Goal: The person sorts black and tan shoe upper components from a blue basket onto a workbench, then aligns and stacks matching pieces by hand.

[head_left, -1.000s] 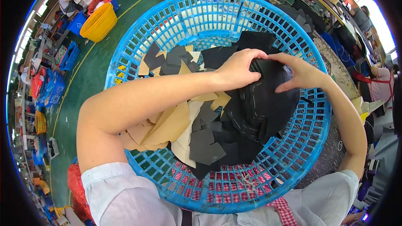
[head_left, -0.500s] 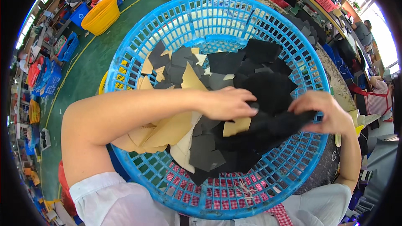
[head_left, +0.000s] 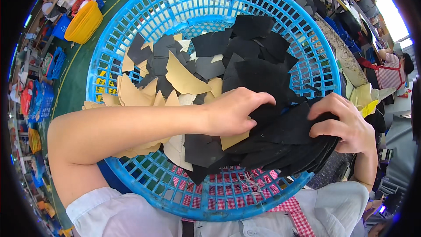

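A big round blue plastic basket (head_left: 210, 214) sits before me, heaped with cut pieces of sheet material. My right hand (head_left: 344, 123) curls its fingers over a fanned stack of black pieces (head_left: 285, 149) at the right rim. Over the middle of the heap is my left hand (head_left: 234, 112), its thumb and forefinger apart and nothing visible between them. A small tan piece (head_left: 235, 140) shows just beneath it. Scalloped tan pieces (head_left: 186, 75) lie to the left, partly hidden by my left forearm. Dark grey and black pieces (head_left: 210, 44) fill the far part.
A stone-like ledge (head_left: 346, 61) with dark scraps runs along the right. Beyond it, a person in a striped top (head_left: 389, 72) sits near a bench. Yellow and blue tubs (head_left: 83, 23) stand on the green floor at far left, with loaded shelving along that side.
The view has shifted, so the basket appears higher and farther left. The black stack under my right hand has spread into a fan across the right rim. My left hand's thumb and forefinger are wider apart.
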The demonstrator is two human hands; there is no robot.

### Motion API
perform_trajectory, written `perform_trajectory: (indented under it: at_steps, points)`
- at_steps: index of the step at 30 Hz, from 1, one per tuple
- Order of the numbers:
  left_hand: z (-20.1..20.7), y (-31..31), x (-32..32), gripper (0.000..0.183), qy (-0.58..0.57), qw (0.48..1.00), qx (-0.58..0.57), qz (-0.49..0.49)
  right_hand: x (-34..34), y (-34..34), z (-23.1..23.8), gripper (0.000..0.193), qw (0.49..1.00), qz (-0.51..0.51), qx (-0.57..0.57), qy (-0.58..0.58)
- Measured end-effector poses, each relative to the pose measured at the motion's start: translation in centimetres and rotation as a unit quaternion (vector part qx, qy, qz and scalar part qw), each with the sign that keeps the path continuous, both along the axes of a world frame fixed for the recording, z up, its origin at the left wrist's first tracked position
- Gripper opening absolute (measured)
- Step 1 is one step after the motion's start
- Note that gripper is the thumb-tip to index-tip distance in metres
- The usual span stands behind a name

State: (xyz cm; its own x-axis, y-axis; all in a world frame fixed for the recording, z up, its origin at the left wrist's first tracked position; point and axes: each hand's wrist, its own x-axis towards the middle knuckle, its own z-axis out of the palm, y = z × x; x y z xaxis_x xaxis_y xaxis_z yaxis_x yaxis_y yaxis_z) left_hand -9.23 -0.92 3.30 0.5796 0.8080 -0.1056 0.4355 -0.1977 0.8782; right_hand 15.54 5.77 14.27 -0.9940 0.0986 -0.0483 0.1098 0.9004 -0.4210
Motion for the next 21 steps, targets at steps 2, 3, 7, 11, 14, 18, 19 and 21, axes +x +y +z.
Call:
perform_trajectory:
  at_steps: [2, 3, 7, 11, 14, 18, 19, 21]
  points:
    - [-1.2, 0.6, -0.2, 0.053, 0.018, 0.994, 0.106, 0.031, 0.6, -0.1, 0.1, 0.036, 1.0, 0.014, -0.015, -0.009]
    - [-2.2, 1.1, -0.5, 0.052, 0.039, 0.975, 0.209, 0.064, 0.8, -0.1, 0.0, 0.034, 0.999, 0.03, -0.032, -0.016]
    - [-2.8, 3.6, -1.8, 0.051, 0.064, 0.97, 0.212, 0.104, 1.3, -2.0, -0.5, 0.026, 0.999, 0.036, -0.002, 0.005]
    - [-1.2, 3.0, -0.4, 0.055, -0.012, 0.933, 0.361, -0.012, 2.0, -3.0, -0.7, 0.027, 1.0, 0.008, 0.009, 0.006]
    - [0.2, 0.3, 2.8, 0.063, -0.186, 0.956, 0.176, -0.146, 2.8, -3.0, -1.0, 0.029, 0.997, 0.014, 0.052, 0.051]
    - [0.2, -1.2, 4.3, 0.056, -0.185, 0.948, 0.248, -0.073, 3.1, -3.2, -1.8, 0.034, 0.995, -0.016, 0.077, 0.066]
    - [0.2, -1.1, 4.3, 0.051, -0.172, 0.944, 0.273, -0.07, 3.5, -3.1, -2.5, 0.035, 0.991, -0.033, 0.076, 0.105]
    - [0.4, -1.8, 4.1, 0.045, -0.127, 0.942, 0.304, -0.064, 3.4, -2.8, -3.4, 0.032, 0.983, -0.04, 0.061, 0.171]
